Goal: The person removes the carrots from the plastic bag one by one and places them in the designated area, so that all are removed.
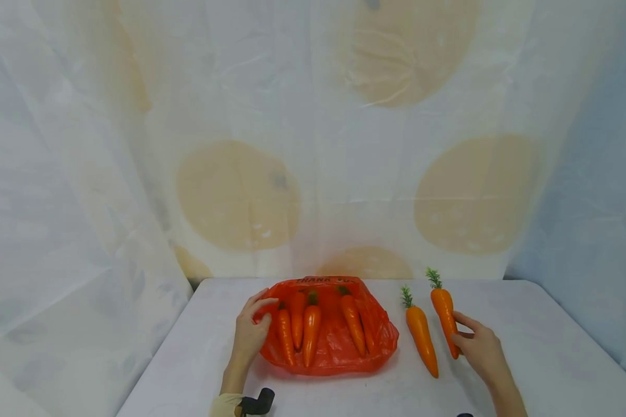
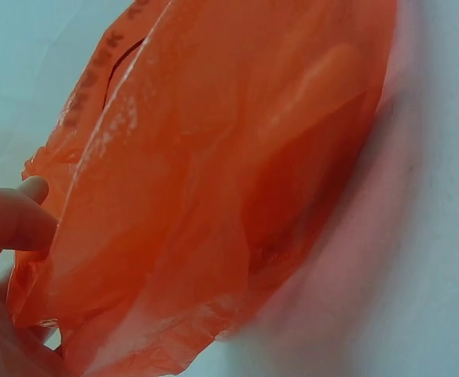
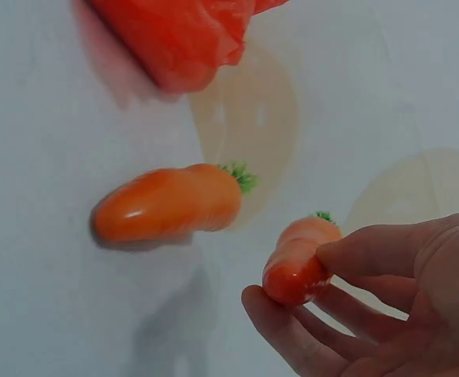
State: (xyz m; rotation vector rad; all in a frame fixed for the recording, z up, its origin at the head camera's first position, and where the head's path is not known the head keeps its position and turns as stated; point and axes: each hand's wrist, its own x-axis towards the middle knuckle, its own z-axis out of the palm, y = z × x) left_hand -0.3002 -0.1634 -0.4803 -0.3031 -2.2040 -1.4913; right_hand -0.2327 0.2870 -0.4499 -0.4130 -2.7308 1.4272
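The right hand [image 1: 479,347] is pinching a carrot [image 1: 441,304] by its lower half, at three o'clock from the red bag [image 1: 334,362]; it is looking light, stiff and slick, probably favouring a mid-body hold. The left hand's [image 1: 253,327] grip is holding the floppy bag's nine-o'clock edge. A second carrot [image 1: 421,339] is lying between, on the surface [image 1: 188,370].
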